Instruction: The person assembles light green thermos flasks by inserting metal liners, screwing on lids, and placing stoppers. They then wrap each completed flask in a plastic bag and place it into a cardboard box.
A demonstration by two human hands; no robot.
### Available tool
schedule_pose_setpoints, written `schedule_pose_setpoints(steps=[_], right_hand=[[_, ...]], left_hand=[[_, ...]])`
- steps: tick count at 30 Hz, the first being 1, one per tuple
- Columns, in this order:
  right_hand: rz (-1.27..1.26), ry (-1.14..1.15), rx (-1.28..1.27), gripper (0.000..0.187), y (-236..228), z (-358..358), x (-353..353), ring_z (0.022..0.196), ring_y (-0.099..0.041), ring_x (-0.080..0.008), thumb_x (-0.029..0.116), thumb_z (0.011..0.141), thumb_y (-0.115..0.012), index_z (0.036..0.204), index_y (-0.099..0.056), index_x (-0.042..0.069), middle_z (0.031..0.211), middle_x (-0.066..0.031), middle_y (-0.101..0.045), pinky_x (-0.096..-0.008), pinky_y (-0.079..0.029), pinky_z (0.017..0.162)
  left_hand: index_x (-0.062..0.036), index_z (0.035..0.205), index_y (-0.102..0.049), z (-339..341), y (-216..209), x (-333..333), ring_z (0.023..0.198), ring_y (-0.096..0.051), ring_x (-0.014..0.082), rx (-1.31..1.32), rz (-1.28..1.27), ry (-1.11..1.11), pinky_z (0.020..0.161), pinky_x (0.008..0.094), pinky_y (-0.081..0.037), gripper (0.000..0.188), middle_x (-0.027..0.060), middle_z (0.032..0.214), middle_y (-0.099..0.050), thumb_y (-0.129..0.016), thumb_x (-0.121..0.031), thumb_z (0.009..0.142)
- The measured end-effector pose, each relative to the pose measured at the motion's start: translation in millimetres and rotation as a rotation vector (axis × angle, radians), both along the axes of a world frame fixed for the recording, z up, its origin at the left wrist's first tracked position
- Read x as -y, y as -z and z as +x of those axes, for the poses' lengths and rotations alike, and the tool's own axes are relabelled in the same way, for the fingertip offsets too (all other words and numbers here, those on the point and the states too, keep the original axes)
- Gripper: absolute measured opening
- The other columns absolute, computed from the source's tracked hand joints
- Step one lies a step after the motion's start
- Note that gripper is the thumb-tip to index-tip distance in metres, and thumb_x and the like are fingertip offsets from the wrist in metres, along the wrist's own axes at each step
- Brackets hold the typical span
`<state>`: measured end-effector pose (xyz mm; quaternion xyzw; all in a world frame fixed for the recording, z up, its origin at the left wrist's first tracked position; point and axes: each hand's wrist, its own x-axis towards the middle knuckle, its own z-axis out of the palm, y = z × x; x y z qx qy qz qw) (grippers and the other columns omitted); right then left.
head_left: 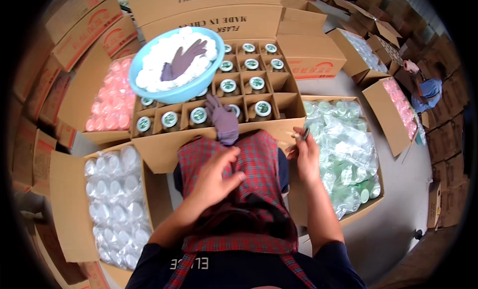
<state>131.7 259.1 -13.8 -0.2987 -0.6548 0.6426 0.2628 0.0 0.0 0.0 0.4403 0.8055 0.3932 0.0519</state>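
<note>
Over my lap in the plaid apron (pixel 259 159), my left hand (pixel 217 177) is bare, its fingers apart and holding nothing. By the front right corner of the divided carton (pixel 164 148), my right hand (pixel 304 152) pinches a small dark thing (pixel 305 133), too small to name. Inside the carton's compartments stand several containers with round white-and-green tops (pixel 262 108). A purple glove (pixel 225 121) drapes over the carton's front edge. The second purple glove (pixel 185 61) lies on white round pieces (pixel 149 70) heaped in a light blue basin (pixel 214 77), which rests on the carton.
An open carton of clear-wrapped, white-topped containers (pixel 117 189) is at my left, with pink ones (pixel 112 102) behind it. Green wrapped containers (pixel 343 144) fill a box at my right. Farther right, a person in blue (pixel 429 92) is beside more cartons. Stacked boxes (pixel 84 40) line the left.
</note>
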Motion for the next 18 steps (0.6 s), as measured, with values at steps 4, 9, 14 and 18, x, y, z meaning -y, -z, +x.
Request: schedule_pose_setpoints(steps=[4, 9, 14, 18], right_hand=[[0.241, -0.083, 0.429, 0.022, -8, -63, -85, 0.066, -0.068, -0.0216, 0.008, 0.091, -0.051, 0.109, -0.06, -0.003, 0.089, -0.0155, -0.065, -0.0331, -0.055, 0.053], [1.207, -0.19, 0.711, 0.026, 88, -87, -147, 0.1, -0.062, -0.0414, 0.017, 0.088, -0.061, 0.101, -0.06, -0.006, 0.1, -0.0282, -0.064, -0.0485, -0.055, 0.08], [0.978, 0.124, 0.45, 0.042, 15, -58, -101, 0.085, -0.067, -0.0366, 0.024, 0.09, -0.07, 0.119, -0.062, -0.005, 0.103, -0.0236, -0.065, -0.0425, -0.055, 0.078], [0.101, -0.16, 0.105, 0.044, 11, -30, -20, 0.089, -0.067, -0.0238, 0.024, 0.091, -0.072, 0.123, -0.061, -0.003, 0.112, -0.017, -0.064, -0.0348, -0.054, 0.081]], left_hand=[[-0.0132, 0.134, -0.057, -64, 22, -46, 0.097, -0.066, 0.0352, -0.305, -0.35, -0.123, 0.081, 0.0434, -0.056, 0.065, 0.0231, 0.132, -0.048, -0.082, -0.014, 0.074], [-0.0093, 0.106, -0.066, -100, 56, -91, 0.08, -0.066, 0.0337, -0.286, -0.103, -0.129, 0.066, 0.0458, -0.054, 0.025, 0.0143, 0.102, -0.057, -0.073, -0.007, 0.082], [0.0011, 0.119, -0.06, -87, 15, -58, 0.075, -0.06, 0.0061, 0.651, 0.475, -0.156, 0.058, 0.0198, -0.047, 0.021, 0.0024, 0.104, -0.063, -0.06, -0.003, 0.097], [-0.0022, 0.128, -0.058, -55, 5, -65, 0.094, -0.063, 0.0076, 0.783, 0.634, -0.145, 0.078, 0.022, -0.052, 0.034, 0.0029, 0.113, -0.067, -0.055, 0.005, 0.096]])
